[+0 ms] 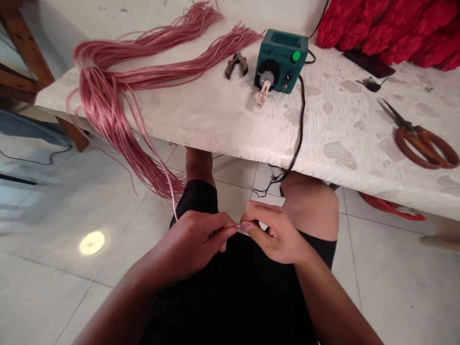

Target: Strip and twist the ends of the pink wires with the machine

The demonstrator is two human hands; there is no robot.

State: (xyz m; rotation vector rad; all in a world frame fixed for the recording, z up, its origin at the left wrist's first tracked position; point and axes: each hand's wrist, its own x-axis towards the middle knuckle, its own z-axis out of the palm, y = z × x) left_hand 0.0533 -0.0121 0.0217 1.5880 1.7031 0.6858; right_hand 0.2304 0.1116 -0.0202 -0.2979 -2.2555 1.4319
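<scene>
My left hand (201, 237) and my right hand (268, 232) meet above my lap, each pinching a thin pink cord (168, 179) between thumb and forefinger. A short piece of the cord shows between the two pinches; its very tip is too small to make out. From my left hand the cord runs up toward a large bundle of pink cords (104, 108). That bundle is gathered near the table's left corner, with two tails lying across the tabletop and another drooping over the front edge toward the floor.
On the table (223, 120) stands a green motor box (280, 60) with a black cable over the front edge. Small pliers (236, 64) lie left of it. Scissors (420, 139), a dark phone (370, 62) and a red ruffled heap (391, 28) are at the right.
</scene>
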